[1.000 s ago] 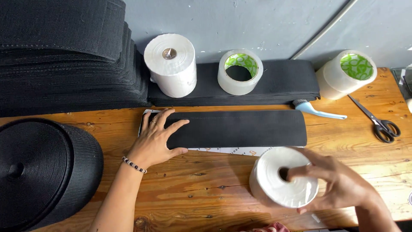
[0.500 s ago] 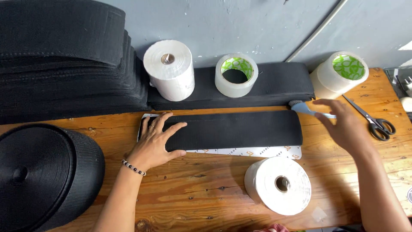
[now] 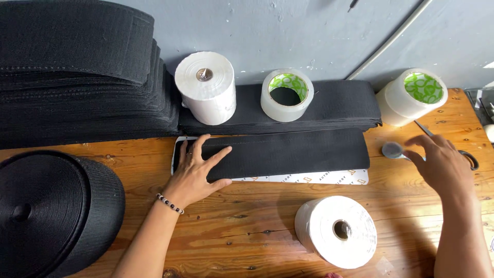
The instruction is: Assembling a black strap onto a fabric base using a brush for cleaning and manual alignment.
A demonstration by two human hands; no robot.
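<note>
My left hand [image 3: 198,170] lies flat, fingers spread, on the left end of a black fabric strip [image 3: 293,152] that rests on a white backing sheet [image 3: 309,178] on the wooden table. My right hand [image 3: 442,163] hovers at the right, fingers apart, over a pair of scissors [image 3: 465,154] and beside a small grey-tipped tool [image 3: 393,150]. Whether it touches either of them is hidden. A white roll [image 3: 337,231] lies on its side near the front, apart from both hands.
Stacked black strips [image 3: 77,77] fill the back left, and a big black webbing roll [image 3: 46,211] sits front left. On a folded black stack [image 3: 334,103] stand a white roll [image 3: 206,87] and a clear tape roll [image 3: 286,95]. Another tape roll [image 3: 411,97] stands at the right.
My right hand let go of the white roll at the front, went to the back right, and now sits over the scissors. My left hand stayed on the strip.
</note>
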